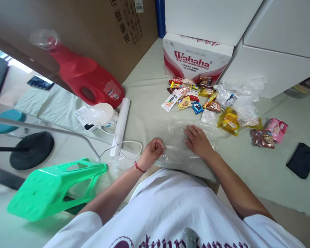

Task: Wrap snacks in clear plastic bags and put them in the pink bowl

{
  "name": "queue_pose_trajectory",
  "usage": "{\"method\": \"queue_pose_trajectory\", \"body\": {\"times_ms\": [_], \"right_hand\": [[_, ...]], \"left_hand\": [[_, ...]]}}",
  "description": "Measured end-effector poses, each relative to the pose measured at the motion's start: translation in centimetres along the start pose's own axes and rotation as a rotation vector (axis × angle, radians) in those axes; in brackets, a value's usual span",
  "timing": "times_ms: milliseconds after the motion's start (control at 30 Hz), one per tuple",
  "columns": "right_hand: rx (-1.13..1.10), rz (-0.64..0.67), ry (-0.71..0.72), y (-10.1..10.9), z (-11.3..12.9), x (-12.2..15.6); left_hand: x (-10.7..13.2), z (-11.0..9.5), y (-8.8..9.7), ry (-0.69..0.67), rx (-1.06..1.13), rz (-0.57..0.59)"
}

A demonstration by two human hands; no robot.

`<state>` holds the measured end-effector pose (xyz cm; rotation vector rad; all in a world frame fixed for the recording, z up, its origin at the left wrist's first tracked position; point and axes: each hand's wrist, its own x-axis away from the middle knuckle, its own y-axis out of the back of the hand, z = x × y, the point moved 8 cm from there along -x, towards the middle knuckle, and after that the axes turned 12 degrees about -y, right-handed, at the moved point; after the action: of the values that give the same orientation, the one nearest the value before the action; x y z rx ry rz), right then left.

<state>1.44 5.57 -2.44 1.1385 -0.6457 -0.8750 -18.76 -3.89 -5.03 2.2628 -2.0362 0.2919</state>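
A clear plastic bag [178,144] lies flat on the pale green sheet [150,100] right in front of me. My left hand [153,151] is closed in a pinch on the bag's left edge; a red cord circles that wrist. My right hand [196,139] rests flat on top of the bag with its fingers stretched out, pressing it down. Beyond the bag lies a scatter of several snack packets [188,94], with yellow packets [228,121] and a pink packet [276,129] further right.
A Wahaha carton [196,57] and white cabinets [274,44] stand at the back. A red detergent jug [85,75], white bowl [102,113] and white roll [122,120] lie left. A green stool [54,187] is tipped over low left. A black pouch [301,160] lies right.
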Motion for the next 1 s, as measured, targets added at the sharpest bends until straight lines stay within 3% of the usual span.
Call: {"method": "queue_pose_trajectory", "body": {"times_ms": [100,200,267,367,500,600,667,767,833,900,967,1000], "right_hand": [[0.082,-0.066,-0.105,-2.3,-1.6,-1.2],[0.091,-0.107,-0.107,-2.5,-2.4,-1.0],[0.086,-0.112,-0.097,-2.4,-2.5,-0.8],[0.063,-0.101,-0.088,-2.3,-2.3,-0.9],[0.0,-0.092,-0.098,-1.6,-2.2,-0.7],[-0.048,-0.101,-0.091,-0.2,-2.3,0.5],[-0.053,-0.084,-0.057,0.3,-2.1,2.0],[-0.039,-0.034,-0.033,-0.2,-1.8,4.6],[-0.041,-0.006,-0.041,-0.8,-1.7,5.9],[-0.072,-0.012,-0.051,-0.7,-1.6,6.4],[-0.123,-0.072,-0.083,0.8,-1.9,5.7],[-0.14,-0.12,-0.122,2.0,-2.3,4.8]], "left_hand": [[2.2,0.8,1.3,-0.001,-0.109,-0.067],[4.0,1.3,2.6,0.045,-0.185,-0.099],[3.6,0.6,3.5,0.058,-0.286,-0.151],[0.4,-1.2,3.6,0.055,-0.43,-0.222],[-5.9,-1.6,0.9,0.101,-0.419,-0.211],[-9.1,-1.4,-0.5,0.059,-0.383,-0.162],[-10.2,-1.2,0.3,0.01,-0.357,-0.15],[-10.5,-1.3,4.1,-0.017,-0.386,-0.253],[-9.9,-2.4,7.2,-0.046,-0.476,-0.424],[-8.2,-5.1,9.0,-0.171,-0.623,-0.635],[-6.2,-8.4,7.9,-0.376,-0.767,-0.738],[-5.5,-9.7,6.4,-0.476,-0.818,-0.695]]}}
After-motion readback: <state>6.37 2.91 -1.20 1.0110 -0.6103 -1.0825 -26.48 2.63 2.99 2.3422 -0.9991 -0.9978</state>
